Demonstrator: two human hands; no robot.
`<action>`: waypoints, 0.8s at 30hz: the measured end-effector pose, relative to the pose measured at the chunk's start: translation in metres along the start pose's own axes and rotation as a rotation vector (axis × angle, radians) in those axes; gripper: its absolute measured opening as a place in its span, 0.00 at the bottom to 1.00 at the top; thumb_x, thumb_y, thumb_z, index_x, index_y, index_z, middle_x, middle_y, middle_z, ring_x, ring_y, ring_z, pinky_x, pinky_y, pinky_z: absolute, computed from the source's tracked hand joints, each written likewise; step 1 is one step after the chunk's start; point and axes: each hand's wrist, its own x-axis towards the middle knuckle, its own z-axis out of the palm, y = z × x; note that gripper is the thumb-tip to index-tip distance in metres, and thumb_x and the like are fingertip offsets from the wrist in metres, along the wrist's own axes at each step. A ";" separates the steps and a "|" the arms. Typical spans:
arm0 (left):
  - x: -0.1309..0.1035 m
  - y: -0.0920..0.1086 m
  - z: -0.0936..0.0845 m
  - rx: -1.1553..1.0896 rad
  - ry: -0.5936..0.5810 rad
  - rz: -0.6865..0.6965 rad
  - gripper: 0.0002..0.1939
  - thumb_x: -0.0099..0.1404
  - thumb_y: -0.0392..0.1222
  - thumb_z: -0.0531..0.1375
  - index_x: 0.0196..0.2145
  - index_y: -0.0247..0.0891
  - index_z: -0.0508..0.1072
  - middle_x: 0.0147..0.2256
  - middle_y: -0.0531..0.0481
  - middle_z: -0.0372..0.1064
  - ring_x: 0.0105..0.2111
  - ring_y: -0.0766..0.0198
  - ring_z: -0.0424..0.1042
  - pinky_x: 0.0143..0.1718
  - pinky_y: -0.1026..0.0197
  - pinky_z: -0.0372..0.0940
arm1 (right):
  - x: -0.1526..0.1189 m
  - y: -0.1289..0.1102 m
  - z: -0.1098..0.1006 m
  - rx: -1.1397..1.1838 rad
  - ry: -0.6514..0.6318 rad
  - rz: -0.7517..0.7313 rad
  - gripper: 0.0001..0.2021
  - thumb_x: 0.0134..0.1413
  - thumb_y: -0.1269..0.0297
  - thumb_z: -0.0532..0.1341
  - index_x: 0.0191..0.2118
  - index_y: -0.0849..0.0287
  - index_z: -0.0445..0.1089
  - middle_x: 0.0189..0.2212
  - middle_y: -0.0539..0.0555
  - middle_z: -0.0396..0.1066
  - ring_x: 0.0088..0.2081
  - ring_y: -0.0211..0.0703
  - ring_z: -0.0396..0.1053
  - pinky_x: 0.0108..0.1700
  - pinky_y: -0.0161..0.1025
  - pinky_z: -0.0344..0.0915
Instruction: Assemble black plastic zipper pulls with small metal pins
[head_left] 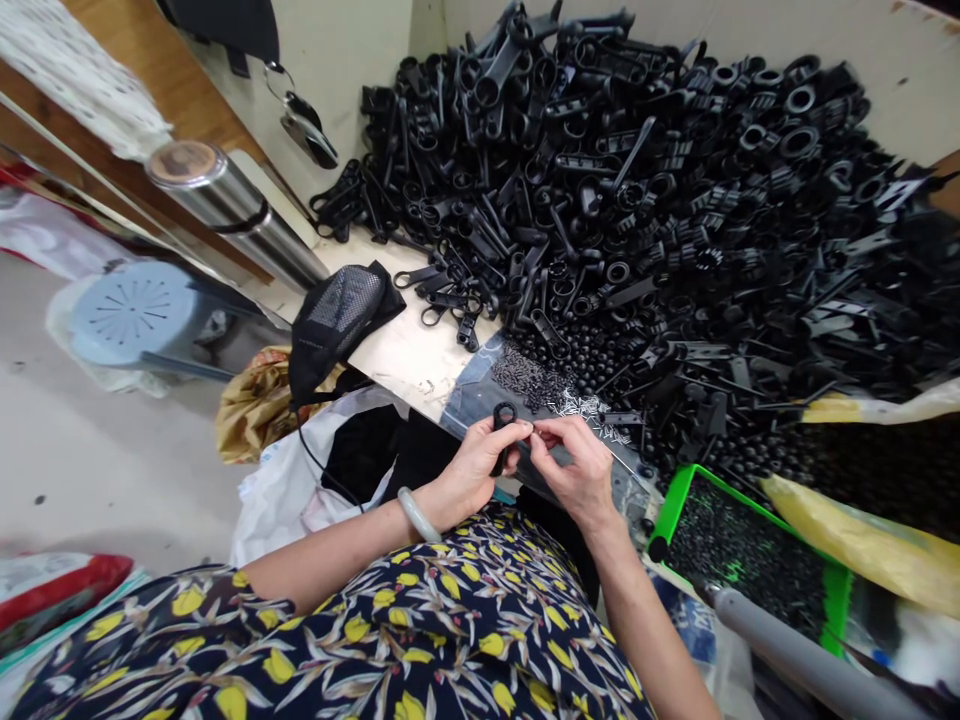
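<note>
In the head view my left hand (pixel 474 465) is closed around a black plastic part with a ring-shaped end (pixel 505 411), which sticks up above the fingers. My right hand (pixel 576 462) is beside it, with thumb and forefinger pinched close to the left thumb tip. Whatever sits in that pinch is too small to make out. Just beyond the hands lie small dark pieces (pixel 525 378), thin silvery pins (pixel 586 408) and black balls (pixel 592 358). A large heap of black plastic parts (pixel 570 190) rises behind them.
A green-rimmed tray (pixel 679 500) of small black bits stands at the right, near a grey tube (pixel 795 640) and a yellow bag (pixel 862 540). To the left are a steel flask (pixel 247 215), a black mesh pouch (pixel 341 310), a white bag (pixel 277 500) and a blue stool (pixel 131 310).
</note>
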 end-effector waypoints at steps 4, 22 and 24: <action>-0.001 0.001 0.000 0.036 -0.031 -0.039 0.16 0.55 0.48 0.72 0.28 0.34 0.74 0.24 0.55 0.63 0.21 0.74 0.58 0.21 0.66 0.47 | 0.002 0.002 -0.003 0.002 -0.016 0.003 0.04 0.63 0.70 0.63 0.42 0.55 0.73 0.33 0.51 0.72 0.31 0.38 0.70 0.34 0.38 0.71; 0.002 -0.001 -0.005 0.132 -0.079 -0.081 0.14 0.56 0.46 0.72 0.29 0.33 0.74 0.26 0.53 0.69 0.21 0.74 0.60 0.21 0.67 0.49 | -0.002 0.015 -0.011 0.083 -0.127 0.003 0.06 0.61 0.70 0.65 0.42 0.55 0.73 0.31 0.49 0.71 0.31 0.38 0.67 0.33 0.37 0.67; 0.004 -0.002 -0.005 0.140 -0.051 -0.068 0.13 0.56 0.45 0.71 0.27 0.34 0.74 0.25 0.53 0.69 0.20 0.74 0.60 0.21 0.67 0.49 | -0.002 0.013 -0.010 0.073 -0.125 -0.016 0.06 0.61 0.70 0.65 0.43 0.55 0.73 0.31 0.50 0.71 0.31 0.38 0.67 0.33 0.37 0.67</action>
